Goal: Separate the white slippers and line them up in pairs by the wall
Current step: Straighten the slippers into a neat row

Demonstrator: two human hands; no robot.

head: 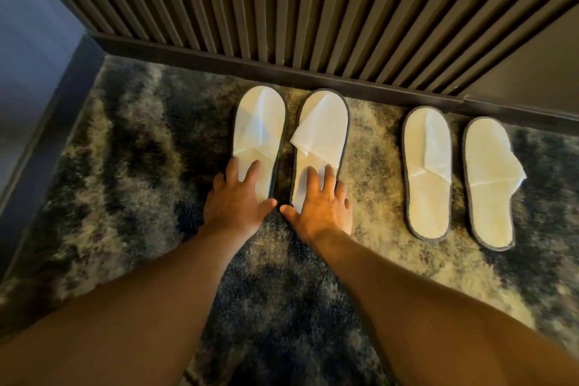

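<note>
i see four white slippers on the mottled dark-and-pale carpet point(125, 166), all with toes toward the slatted wall point(313, 9) and its dark baseboard point(282, 70). they sit in two pairs, the pairs well apart from each other.

the left pair is under my hands. my left hand point(235, 197) lies flat with fingers spread on the heel end of the far-left slipper point(260, 122), gripping nothing — just pressing down on the sole. my right hand point(319, 207) does the same on the heel end of the second slipper point(322, 128), also flat and open, fingers splayed. the two thumbs point toward each other across the narrow gap between these slippers, close but apart. the second slipper's folded top flap sticks out a little over its left edge.

the right pair lies untouched: the third slipper point(427, 172) and the far-right slipper point(488, 182) side by side, just beside each other, toes near the baseboard. the far-right one's flap pokes out past its right edge.

both forearms reach in from the bottom of the view.
</note>
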